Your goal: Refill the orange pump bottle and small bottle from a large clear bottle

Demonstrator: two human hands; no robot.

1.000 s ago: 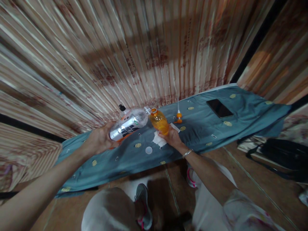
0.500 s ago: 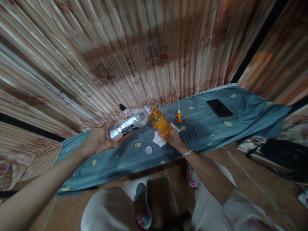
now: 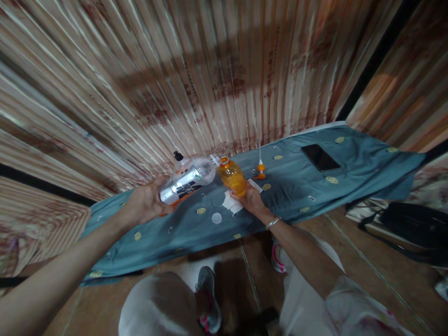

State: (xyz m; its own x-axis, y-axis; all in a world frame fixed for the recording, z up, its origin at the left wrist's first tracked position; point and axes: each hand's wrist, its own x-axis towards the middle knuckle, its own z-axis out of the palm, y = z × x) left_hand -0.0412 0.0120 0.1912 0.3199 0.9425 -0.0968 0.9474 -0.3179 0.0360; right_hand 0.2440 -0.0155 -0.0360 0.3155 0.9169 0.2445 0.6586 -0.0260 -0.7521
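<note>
My left hand is closed around the base of a clear plastic bottle with a silver label, tilted so its neck points right. That neck meets the open mouth of an amber pump bottle, which leans left in my right hand; some liquid shows inside. Crumpled white tissue lies below my right hand. An orange pump head with its clear tube rests just to the right. Nearer me is a round white cap. Whether liquid is flowing between the bottles I cannot tell.
A teal patterned cloth covers the narrow table. Towards its right end lies a black phone. Behind the clear bottle stands another container with a black top. A pleated curtain hangs close behind; a black bag is at lower right.
</note>
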